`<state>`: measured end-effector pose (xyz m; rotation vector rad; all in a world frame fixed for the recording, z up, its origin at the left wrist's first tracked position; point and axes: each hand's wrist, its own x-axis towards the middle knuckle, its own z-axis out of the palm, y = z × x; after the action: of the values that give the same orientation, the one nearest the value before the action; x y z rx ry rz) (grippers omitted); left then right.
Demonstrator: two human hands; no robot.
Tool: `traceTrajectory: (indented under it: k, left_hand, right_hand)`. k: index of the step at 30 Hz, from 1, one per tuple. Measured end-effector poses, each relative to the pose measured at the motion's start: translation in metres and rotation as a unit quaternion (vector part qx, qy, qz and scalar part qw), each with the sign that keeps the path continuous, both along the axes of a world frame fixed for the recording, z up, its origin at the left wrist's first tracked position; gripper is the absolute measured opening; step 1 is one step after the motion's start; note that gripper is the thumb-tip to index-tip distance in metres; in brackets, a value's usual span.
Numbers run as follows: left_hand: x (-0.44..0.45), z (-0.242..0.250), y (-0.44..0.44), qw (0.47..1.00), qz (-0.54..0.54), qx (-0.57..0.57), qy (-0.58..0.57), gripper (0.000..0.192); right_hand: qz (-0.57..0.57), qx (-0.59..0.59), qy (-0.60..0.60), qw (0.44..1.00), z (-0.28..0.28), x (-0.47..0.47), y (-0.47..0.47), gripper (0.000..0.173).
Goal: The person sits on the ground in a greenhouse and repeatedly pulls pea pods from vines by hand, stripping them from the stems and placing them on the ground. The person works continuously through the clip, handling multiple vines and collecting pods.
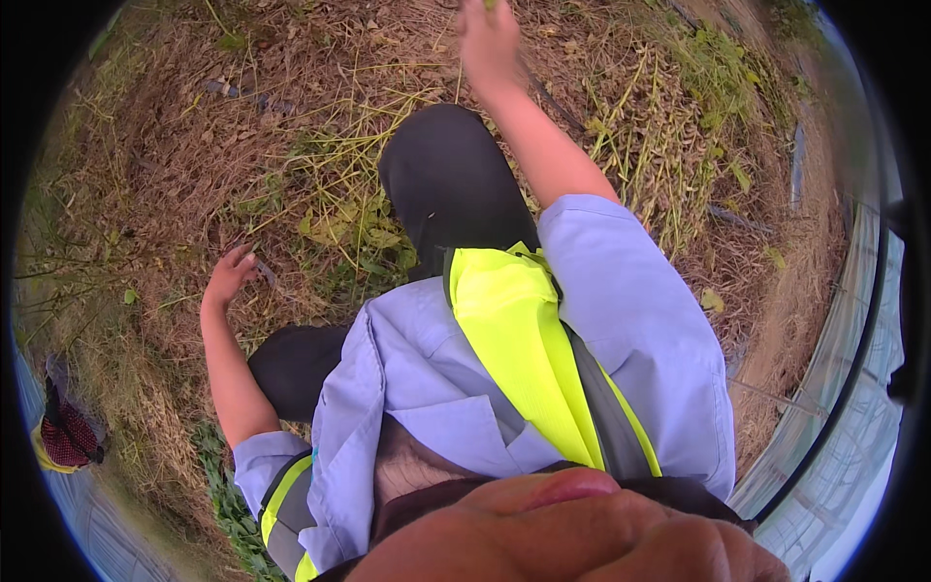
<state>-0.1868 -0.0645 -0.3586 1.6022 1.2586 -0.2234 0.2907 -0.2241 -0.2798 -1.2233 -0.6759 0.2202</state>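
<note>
My left hand (234, 275) hangs low over dry straw at the left, fingers apart and slightly bent, with nothing visible in it. Just beside its fingertips is a scrap of greyish film (266, 272). At the top edge my right hand (489, 45) is blurred, with its fingers partly cut off. A bit of green shows at those fingers; whether they grip it is unclear. Pulled plants with dry pods (658, 138), which look like soybean, lie to the right of that forearm. Between my hands, yellow-green stalks (349, 156) and leafy stems (356, 229) are strewn around my dark-trousered knee (454, 174).
Dry straw litter (174, 174) covers the soil, with dark plastic scraps (251, 96) in it. Green plants (225, 502) grow at lower left. A person in dark red patterned clothing (69, 435) is at the far left. Translucent sheeting (836, 407) stands along the right rim.
</note>
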Motion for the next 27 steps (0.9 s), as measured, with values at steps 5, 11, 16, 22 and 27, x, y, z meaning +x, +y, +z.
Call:
traceTrajectory:
  k: [5,11,16,22,27]
  left_hand:
    - [-0.011,0.001,0.002,1.000,0.024,-0.008,0.011,0.053]
    - [-0.004,0.006,0.001,0.999,0.019,0.018,0.042,0.053]
    - [0.005,0.012,-0.002,0.998,0.010,0.042,0.038,0.053]
    - [-0.001,0.003,-0.006,0.993,-0.079,0.067,0.050,0.051]
    - [0.008,-0.007,-0.023,0.965,-0.203,0.091,0.137,0.050]
  right_hand:
    - [-0.274,-0.265,0.025,0.924,-0.102,0.079,-0.163,0.026]
    - [-0.389,-0.535,0.196,0.723,-0.146,0.145,-0.326,0.039]
    - [-0.264,-0.780,0.145,0.548,-0.170,0.162,-0.374,0.036]
    - [-0.341,-0.683,-0.148,0.629,-0.137,0.136,-0.255,0.042]
    - [-0.039,-0.300,-0.076,0.950,-0.008,0.035,-0.062,0.027]
